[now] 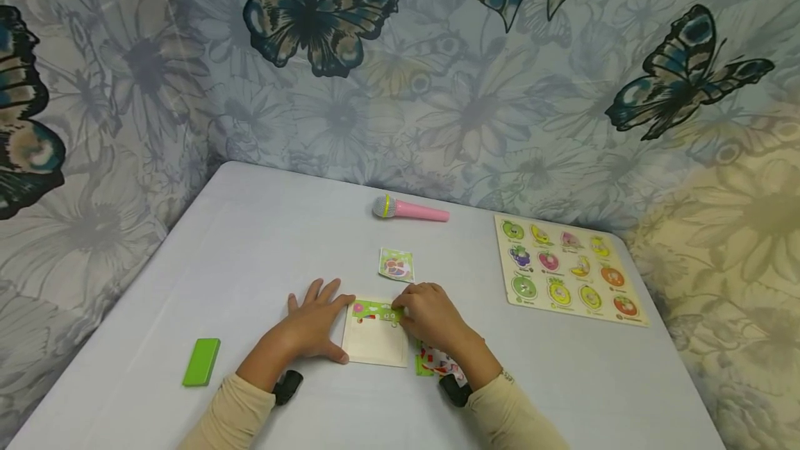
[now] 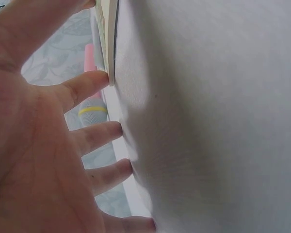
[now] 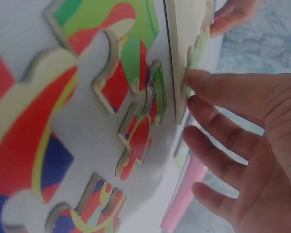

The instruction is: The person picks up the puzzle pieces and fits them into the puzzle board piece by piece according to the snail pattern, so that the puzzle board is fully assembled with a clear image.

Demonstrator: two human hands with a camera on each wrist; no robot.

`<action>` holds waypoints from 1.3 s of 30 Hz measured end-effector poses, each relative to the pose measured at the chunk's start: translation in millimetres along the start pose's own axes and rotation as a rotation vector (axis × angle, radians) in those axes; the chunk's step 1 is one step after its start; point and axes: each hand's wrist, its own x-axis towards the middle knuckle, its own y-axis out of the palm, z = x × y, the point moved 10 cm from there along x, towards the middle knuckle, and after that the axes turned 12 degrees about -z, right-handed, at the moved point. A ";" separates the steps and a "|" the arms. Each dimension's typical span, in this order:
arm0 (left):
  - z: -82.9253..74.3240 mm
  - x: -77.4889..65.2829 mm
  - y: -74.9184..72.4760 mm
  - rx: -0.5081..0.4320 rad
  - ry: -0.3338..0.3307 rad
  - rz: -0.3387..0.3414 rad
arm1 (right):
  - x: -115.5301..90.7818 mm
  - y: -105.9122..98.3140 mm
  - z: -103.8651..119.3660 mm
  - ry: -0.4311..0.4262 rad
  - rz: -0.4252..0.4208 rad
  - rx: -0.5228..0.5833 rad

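Observation:
A small wooden puzzle board (image 1: 375, 347) lies flat in front of me, with joined green puzzle pieces (image 1: 373, 310) along its top edge. My left hand (image 1: 312, 326) spreads its straight fingers at the board's left side. In the left wrist view its index fingertip (image 2: 103, 77) touches the board's edge. At the top right corner, my right hand (image 1: 435, 318) pinches a puzzle piece between thumb and index finger; that piece is mostly hidden. Loose red, green and blue puzzle pieces (image 3: 138, 138) lie by the board's right side, partly under the right wrist.
Beyond the board lies a small square picture card (image 1: 396, 265), and farther back a pink toy microphone (image 1: 412, 210). A fruit puzzle board (image 1: 569, 273) occupies the right side. At the left is a green block (image 1: 201, 362). The patterned wall meets the table's far edge.

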 end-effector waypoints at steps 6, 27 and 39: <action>-1.1 0.0 -0.7 -0.006 0.002 0.004 | -4.2 0.5 -4.1 0.021 0.046 0.037; -1.2 0.8 0.0 -0.001 0.014 0.018 | -51.7 -14.9 -28.1 0.102 0.038 0.036; 1.2 0.1 0.0 -0.013 0.007 0.016 | -50.7 -11.5 -26.4 0.115 0.052 0.026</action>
